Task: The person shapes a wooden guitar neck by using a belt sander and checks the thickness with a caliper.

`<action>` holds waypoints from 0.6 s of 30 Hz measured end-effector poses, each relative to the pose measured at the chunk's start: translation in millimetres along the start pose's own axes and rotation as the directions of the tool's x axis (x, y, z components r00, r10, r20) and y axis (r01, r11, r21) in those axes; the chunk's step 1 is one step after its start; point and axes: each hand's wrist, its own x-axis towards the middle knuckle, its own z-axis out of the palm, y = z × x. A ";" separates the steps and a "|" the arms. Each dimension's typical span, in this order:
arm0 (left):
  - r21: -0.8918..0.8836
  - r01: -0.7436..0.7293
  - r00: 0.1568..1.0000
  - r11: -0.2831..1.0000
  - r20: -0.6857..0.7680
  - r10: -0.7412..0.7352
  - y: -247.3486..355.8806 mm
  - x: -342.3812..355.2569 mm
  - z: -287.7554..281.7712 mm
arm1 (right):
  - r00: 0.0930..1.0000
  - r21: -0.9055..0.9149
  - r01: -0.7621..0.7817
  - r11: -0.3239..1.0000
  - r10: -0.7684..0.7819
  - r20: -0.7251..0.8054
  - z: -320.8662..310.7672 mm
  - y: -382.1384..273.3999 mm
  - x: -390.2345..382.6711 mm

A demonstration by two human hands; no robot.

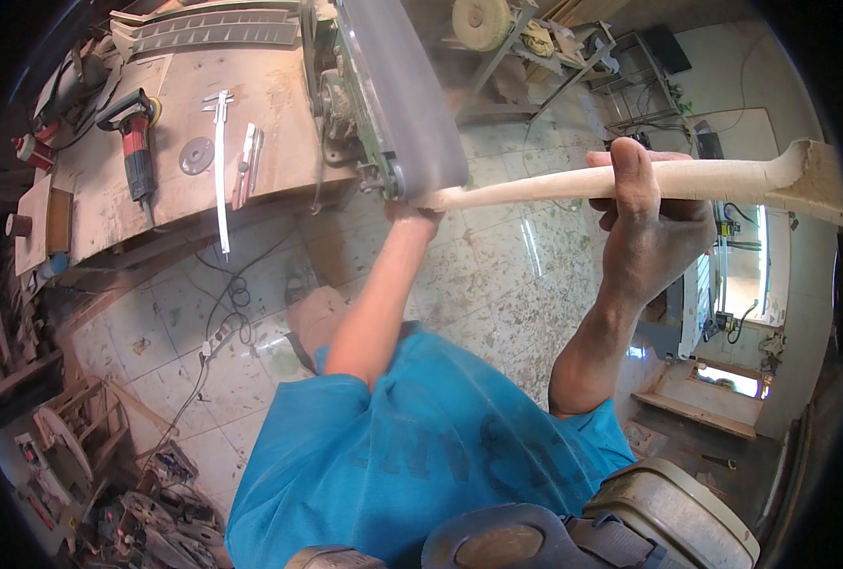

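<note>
Wood (pixel 535 188) gripped in right hand (pixel 651 209), left hand (pixel 414 214) finger grip can't be told, red bottle (pixel 36 153) parked on bench (pixel 270 95), contents hidden

Floor (pixel 478 284): pale, with streaked reflections
Belt (pixel 407 95): blurred smooth
Wall (pixel 806 284): washed-out glare at right
Worktop (pixel 270 85): evenly lit, shadowed underneath
Picture rim: black, straight edges bending

Downward head-worn fisheye view

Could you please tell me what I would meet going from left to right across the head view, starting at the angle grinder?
Red-and-black angle grinder, round grey disc, white caliper, sanding belt, right hand.
</note>
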 end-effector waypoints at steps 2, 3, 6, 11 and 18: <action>0.102 -0.028 0.994 0.994 -0.105 0.038 0.7 18.3 -20.3 | 1.000 -0.008 0.020 1.000 -0.020 0.005 -0.3 -1.3 0.5; 0.367 -0.246 0.969 0.897 0.078 0.234 2.5 35.9 -38.9 | 1.000 0.006 0.029 1.000 -0.029 0.011 2.6 -5.6 0.8; 0.638 -0.486 0.873 0.597 0.378 0.307 0.6 46.7 -49.8 | 0.999 0.012 0.031 0.999 -0.031 0.017 5.4 -9.0 0.8; 0.615 -0.349 0.917 0.708 0.378 0.123 8.7 38.7 -53.5 | 1.000 0.002 0.014 1.000 -0.014 0.010 4.5 -7.5 -0.1; 0.568 -0.221 0.969 0.793 0.220 0.113 -2.6 20.7 -28.9 | 0.999 0.025 -0.040 0.999 0.041 -0.019 2.3 -2.7 0.4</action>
